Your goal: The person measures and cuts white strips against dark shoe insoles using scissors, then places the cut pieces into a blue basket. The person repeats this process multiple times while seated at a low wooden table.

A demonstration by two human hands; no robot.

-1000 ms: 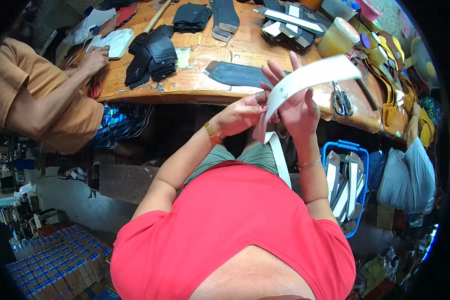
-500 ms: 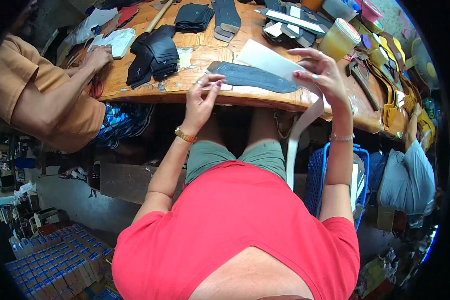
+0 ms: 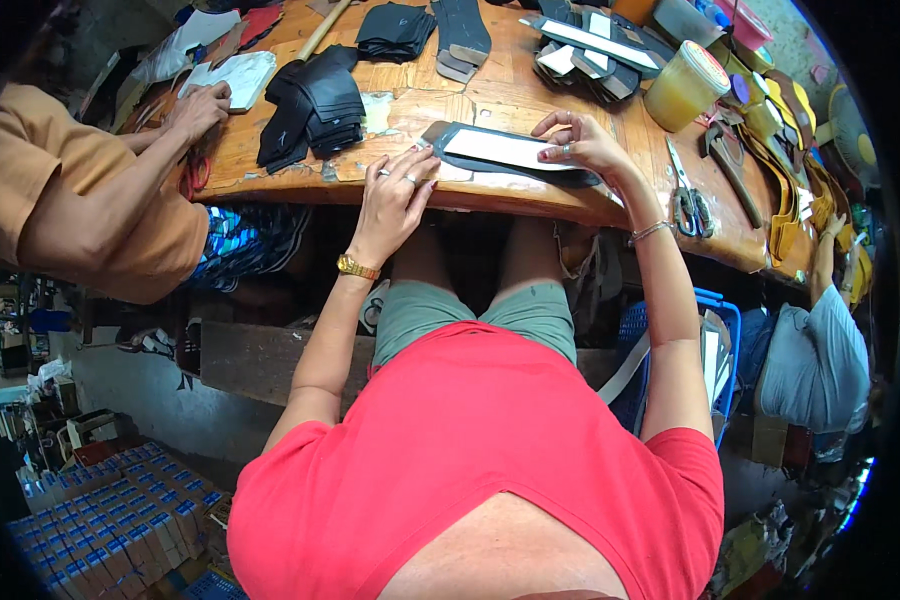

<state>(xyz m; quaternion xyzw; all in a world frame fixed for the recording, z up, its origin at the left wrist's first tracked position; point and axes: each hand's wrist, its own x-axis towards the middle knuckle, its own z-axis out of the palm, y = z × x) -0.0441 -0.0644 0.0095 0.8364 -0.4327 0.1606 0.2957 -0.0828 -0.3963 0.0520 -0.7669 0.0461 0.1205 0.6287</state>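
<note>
A stiff white strip (image 3: 500,150) lies along a dark, long leather-like piece (image 3: 562,179) at the table's front edge. My right hand (image 3: 592,150) has its thumb on the strip's right part, with the fingers curled at its far edge. At the left end of the dark piece rests my left hand (image 3: 400,192), fingers stretched out and close to the strip's end. A thin pale ribbon (image 3: 625,372) hangs beside my right forearm, next to a blue basket (image 3: 730,385).
Black stacked pieces (image 3: 320,105) lie left on the wooden table (image 3: 410,110). Scissors (image 3: 688,195), a hammer-like tool (image 3: 735,175) and a tub of yellowish stuff (image 3: 686,88) stand or lie right. One person (image 3: 90,190) works at left, another (image 3: 815,350) at right.
The white strip has come down from the air onto the dark piece. The pale ribbon has left my right hand and dropped toward the basket. The scissors have come into view.
</note>
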